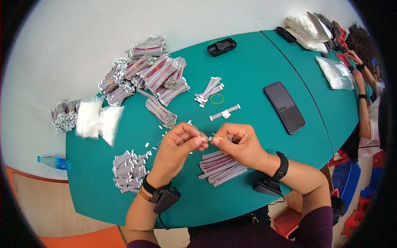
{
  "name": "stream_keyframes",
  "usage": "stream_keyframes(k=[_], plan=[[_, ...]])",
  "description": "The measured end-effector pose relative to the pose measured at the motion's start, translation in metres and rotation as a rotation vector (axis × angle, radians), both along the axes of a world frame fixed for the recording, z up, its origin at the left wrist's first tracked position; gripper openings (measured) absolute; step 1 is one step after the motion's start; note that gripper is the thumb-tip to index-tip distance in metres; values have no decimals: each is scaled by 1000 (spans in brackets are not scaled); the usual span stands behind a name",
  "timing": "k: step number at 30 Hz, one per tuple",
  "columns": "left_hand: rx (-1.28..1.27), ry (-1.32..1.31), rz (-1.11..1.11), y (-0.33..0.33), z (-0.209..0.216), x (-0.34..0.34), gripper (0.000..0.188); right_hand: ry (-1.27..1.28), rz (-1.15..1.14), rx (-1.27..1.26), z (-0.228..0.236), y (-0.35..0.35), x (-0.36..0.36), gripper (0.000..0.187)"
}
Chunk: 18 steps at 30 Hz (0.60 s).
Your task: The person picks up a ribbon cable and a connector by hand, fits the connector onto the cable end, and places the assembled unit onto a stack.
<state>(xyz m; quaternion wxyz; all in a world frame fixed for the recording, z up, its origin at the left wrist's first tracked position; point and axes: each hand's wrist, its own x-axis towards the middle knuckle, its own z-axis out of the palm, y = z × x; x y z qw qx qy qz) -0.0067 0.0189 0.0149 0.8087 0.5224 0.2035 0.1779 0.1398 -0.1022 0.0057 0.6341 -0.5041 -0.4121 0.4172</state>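
My left hand [178, 149] pinches a small white plastic connector piece [201, 138] between thumb and fingertips. Close beside it, my right hand [241, 144] is closed on a ribbon cable, whose white connector end [210, 139] sticks out of the fingertips; the rest of that cable is hidden by the hand. The two fingertips almost meet above the green table. Below the right hand lies a stack of grey and purple ribbon cables [221, 168]. A pile of short grey cables with white ends [130, 171] sits left of my left forearm. Loose white connector pieces [147, 145] lie nearby.
Bundled ribbon cables [157, 72] heap up at the back left, beside clear bags of white pieces [88, 118]. Farther right are a few cables [209, 90], a rubber band [217, 98], a phone [284, 107] and a black case [221, 47]. Another person's arms [364, 99] work at far right.
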Motion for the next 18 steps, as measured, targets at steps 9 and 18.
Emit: stream_keyframes(k=[9, 18], plan=[[-99, -23, -56, -3, -4, 1, 12, 8, 54, 4, -3, 1, 2, 13], [-72, 8, -51, -5, 2, 2, 16, 22, 101, -26, -4, 1, 4, 14]])
